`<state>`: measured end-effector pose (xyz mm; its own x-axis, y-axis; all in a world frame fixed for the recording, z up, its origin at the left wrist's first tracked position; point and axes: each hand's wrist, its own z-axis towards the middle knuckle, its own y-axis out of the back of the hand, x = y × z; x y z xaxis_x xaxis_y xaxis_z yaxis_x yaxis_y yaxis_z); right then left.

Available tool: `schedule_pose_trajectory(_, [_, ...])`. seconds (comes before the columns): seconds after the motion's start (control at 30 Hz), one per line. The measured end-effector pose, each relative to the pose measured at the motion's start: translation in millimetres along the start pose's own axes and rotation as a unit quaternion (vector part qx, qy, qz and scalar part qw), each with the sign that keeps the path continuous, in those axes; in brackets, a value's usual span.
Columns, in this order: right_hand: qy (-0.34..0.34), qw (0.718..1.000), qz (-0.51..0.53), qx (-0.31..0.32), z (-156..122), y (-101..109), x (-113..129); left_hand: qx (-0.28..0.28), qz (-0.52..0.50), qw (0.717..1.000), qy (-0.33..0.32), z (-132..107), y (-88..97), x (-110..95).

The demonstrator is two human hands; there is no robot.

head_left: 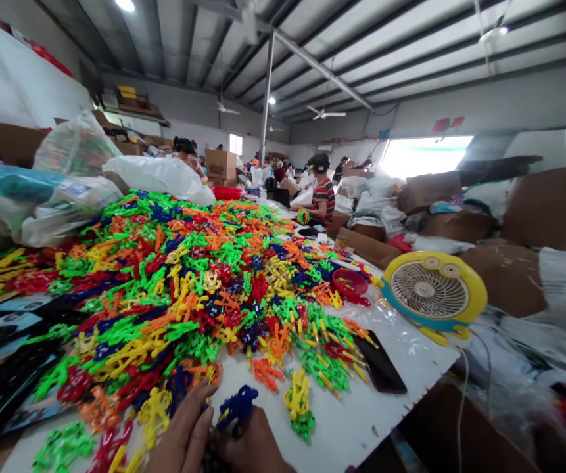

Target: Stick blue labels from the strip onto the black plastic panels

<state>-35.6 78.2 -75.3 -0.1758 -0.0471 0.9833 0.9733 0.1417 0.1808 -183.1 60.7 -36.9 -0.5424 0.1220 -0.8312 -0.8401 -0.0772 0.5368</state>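
Note:
My right hand (pixel 254 441) is closed on a dark blue plastic toy figure (pixel 238 406) at the bottom middle, just above the white table. Left of it is my left hand (pixel 184 430), its fingers stretched forward with the thumb a little apart and no item visible between them. Beyond that hand's fingertips lie a blue figure (pixel 180 384) and a yellow figure (pixel 154 415), at the near edge of a large heap of colourful plastic figures (pixel 228 249). To the right, a yellow figure (pixel 297 392) and a green one (pixel 303 424) lie together on the table.
A black phone (pixel 380 362), a red bowl (pixel 350 282) and a yellow-blue fan (pixel 430 292) stand along the right edge of the white table (pixel 346 420). Plastic bags (pixel 154 174) back the heap. A person in a striped shirt (pixel 323 197) works further off.

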Motion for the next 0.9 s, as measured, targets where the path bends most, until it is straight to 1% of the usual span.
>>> schedule_pose_trajectory(0.07, [0.002, 1.0, -0.018, -0.001, -4.5, 7.6, 6.5, -0.007, 0.008, 1.0, 0.005, -5.3, 2.6, -13.2])
schedule_pose_trajectory(0.1, [-0.01, 0.999, -0.031, -0.002, -6.2, 11.4, 8.7, -0.007, 0.008, 1.0, -0.003, -7.5, 3.6, -20.4])
schedule_pose_trajectory(0.17, [-0.054, 0.998, -0.022, -0.003, -7.3, 18.0, 8.6, 0.007, 0.003, 1.0, -0.018, -9.3, 4.5, -31.4])
schedule_pose_trajectory(0.27, [-0.104, 0.994, -0.013, 0.001, -7.0, 22.6, 0.9, 0.016, -0.003, 1.0, -0.016, -8.5, 4.2, -37.2])
schedule_pose_trajectory(0.37, [-0.115, 0.993, -0.016, 0.026, -10.0, 22.3, -0.8, 0.021, -0.006, 1.0, -0.01, -9.7, 5.0, -39.0])
schedule_pose_trajectory(0.5, [-0.089, 0.993, -0.059, 0.051, -11.8, 19.6, 5.7, 0.026, -0.013, 0.999, -0.015, -11.4, 6.4, -40.8])
schedule_pose_trajectory(0.6, [-0.057, 0.99, -0.124, 0.039, -9.4, 14.4, 9.8, 0.026, -0.011, 0.999, -0.017, -10.7, 5.9, -39.2])
schedule_pose_trajectory(0.7, [-0.015, 0.98, -0.198, 0.024, -8.9, 3.0, 12.6, 0.023, -0.005, 0.999, -0.023, -9.5, 4.6, -37.1])
schedule_pose_trajectory(0.8, [0.024, 0.967, -0.253, 0.027, -10.5, -5.5, 13.7, 0.023, 0.019, 0.999, -0.027, -8.6, 3.4, -37.5])
schedule_pose_trajectory(0.87, [0.046, 0.962, -0.266, 0.045, -10.9, 0.8, 14.1, 0.022, 0.032, 0.999, -0.027, -8.1, 2.8, -38.8])
schedule_pose_trajectory(0.9, [0.055, 0.961, -0.264, 0.056, -10.9, 9.6, 14.5, 0.017, 0.032, 0.999, -0.026, -8.0, 2.6, -39.4])
